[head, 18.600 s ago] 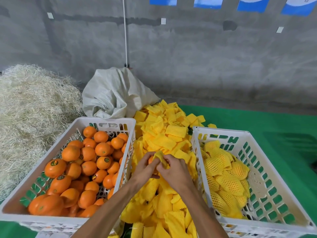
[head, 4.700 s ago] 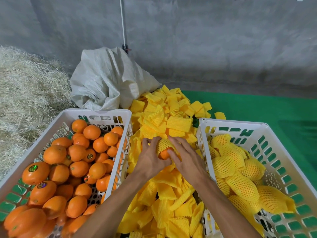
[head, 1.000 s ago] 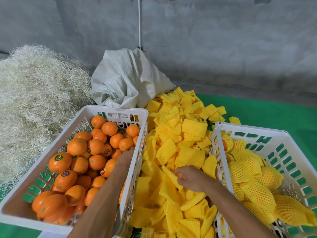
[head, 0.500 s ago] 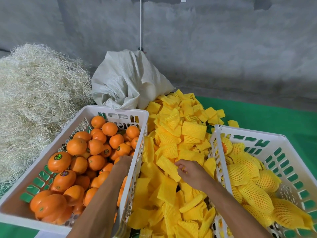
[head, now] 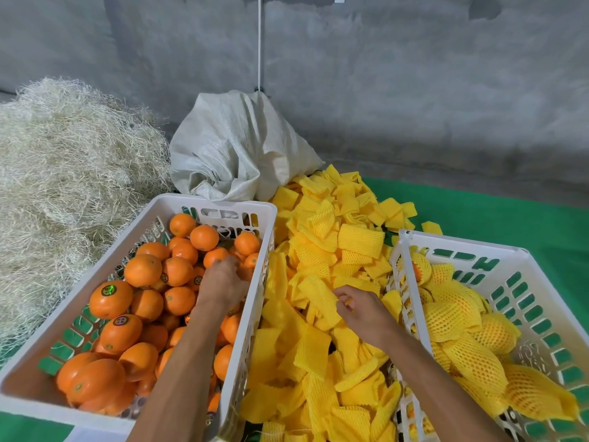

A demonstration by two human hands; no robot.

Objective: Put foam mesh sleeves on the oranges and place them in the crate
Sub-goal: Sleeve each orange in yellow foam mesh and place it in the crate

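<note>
My left hand reaches down into the white slotted plastic crate of bare oranges at the left edge of the green-covered floor, its fingers curled among the fruit; I cannot tell whether that grip holds one. My right hand pinches a flat yellow foam mesh sleeve on the loose yellow sleeve pile between the crates. The white crate on the right holds the sleeved oranges. A white woven sack and pale straw lie behind.
</note>
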